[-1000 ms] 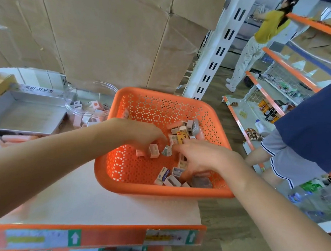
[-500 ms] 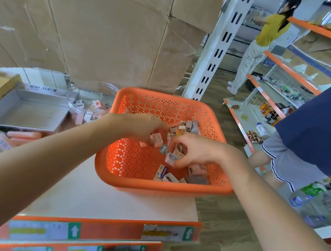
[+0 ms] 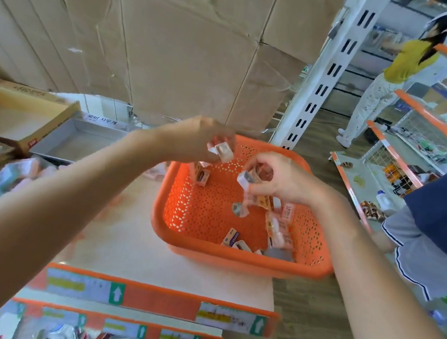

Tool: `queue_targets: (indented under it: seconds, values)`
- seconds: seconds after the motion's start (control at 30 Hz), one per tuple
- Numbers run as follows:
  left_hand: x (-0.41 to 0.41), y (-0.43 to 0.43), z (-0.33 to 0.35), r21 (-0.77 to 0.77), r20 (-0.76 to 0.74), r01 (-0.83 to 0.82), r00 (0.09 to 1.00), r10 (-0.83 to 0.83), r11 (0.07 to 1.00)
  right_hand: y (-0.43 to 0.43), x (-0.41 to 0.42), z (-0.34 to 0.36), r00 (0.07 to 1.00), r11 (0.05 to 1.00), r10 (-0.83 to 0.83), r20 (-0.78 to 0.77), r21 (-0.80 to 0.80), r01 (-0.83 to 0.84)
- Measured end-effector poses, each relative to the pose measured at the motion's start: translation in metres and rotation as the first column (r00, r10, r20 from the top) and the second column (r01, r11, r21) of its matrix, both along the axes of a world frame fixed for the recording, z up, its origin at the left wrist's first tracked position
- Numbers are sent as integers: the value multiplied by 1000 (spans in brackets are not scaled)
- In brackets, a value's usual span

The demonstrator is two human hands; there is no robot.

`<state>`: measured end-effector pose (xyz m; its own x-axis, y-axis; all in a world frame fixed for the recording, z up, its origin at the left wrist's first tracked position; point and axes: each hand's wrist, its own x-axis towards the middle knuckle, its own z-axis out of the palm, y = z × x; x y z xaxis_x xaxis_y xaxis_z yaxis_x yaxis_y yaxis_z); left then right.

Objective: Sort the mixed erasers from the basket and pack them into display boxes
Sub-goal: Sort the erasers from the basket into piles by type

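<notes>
Holding picks above the orange perforated plastic basket (image 3: pixel 237 257) at frame centre: left hand (image 3: pixel 192 140) grips small pink-wrapped erasers (image 3: pixel 223 152); right hand (image 3: pixel 279 180) pinches a white eraser (image 3: pixel 245 178); presumably gathered by kind for the grey open display box (image 3: pixel 85 142), middle left.

One orange basket (image 3: pixel 236 258). Two hands: left hand (image 3: pixel 192 140), right hand (image 3: pixel 283 179). Two open boxes, upper left: grey box (image 3: pixel 77 141), cardboard box (image 3: pixel 21 108). About a dozen erasers (image 3: pixel 230 236), blurred.
</notes>
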<state>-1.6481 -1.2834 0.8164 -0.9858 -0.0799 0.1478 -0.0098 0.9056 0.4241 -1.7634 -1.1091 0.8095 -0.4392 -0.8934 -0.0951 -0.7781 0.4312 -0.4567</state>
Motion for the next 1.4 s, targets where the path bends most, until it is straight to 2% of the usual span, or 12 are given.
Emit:
queue_targets:
  seconds: [0.17, 0.4, 0.53, 0.73, 0.83, 1.0, 1.23, 1.4]
  values:
    - [21, -22, 16, 8, -51, -77, 996, 77, 997, -25, 13, 13, 998, 998, 41, 55, -57, -38]
    - [34, -75, 3, -60, -18, -181, 983, 180, 982, -64, 42, 19, 999, 990, 32, -40, -138, -38]
    - [35, -93, -12, -66, 58, -140, 988, 144, 988, -85, 50, 15, 998, 980, -30, -54, -197, 19]
    - [36, -105, -27, -128, 169, -26, 985, 47, 991, -113, 60, 5, 991, 979, -95, -97, -190, 75]
    - [39, -111, -28, -122, 92, -23, 995, 34, 992, -124, 63, 3, 983, 983, -120, -142, -158, 97]
    - [50, -135, -26, -69, -78, -114, 991, 109, 991, -148, 66, 4, 971, 989, -133, -201, -98, 115]
    - [68, -152, -25, 31, -49, -138, 989, 140, 990, -172, 65, -6, 972, 996, -92, -214, -39, 85]
    - [67, -148, -22, 50, -70, -118, 990, 121, 992, -158, 58, 2, 970, 987, -139, -199, -112, 119]
